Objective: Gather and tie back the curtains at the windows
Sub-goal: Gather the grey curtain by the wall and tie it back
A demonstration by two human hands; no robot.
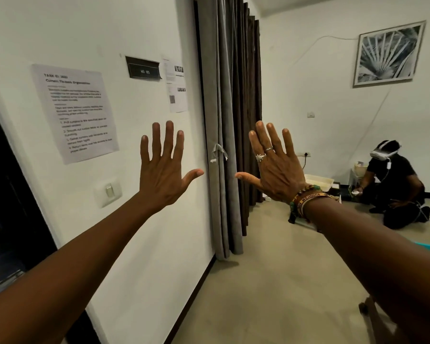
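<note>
Left hand (163, 170) and right hand (276, 167) raised before the curtain (224, 95).
Each grip is apart, fingers spread, holding nothing. The grey curtain hangs gathered at 12 o'clock, between the hands, with a pale tie (219, 152) knotted on it. A person (395, 184) sits on the floor at 3 o'clock.

You faced matt grey cloth curtains (230, 95), a pale cloth tieback (219, 152), a matt paper instruction sheet (75, 110) and a smooth matt wall (147, 31).
</note>
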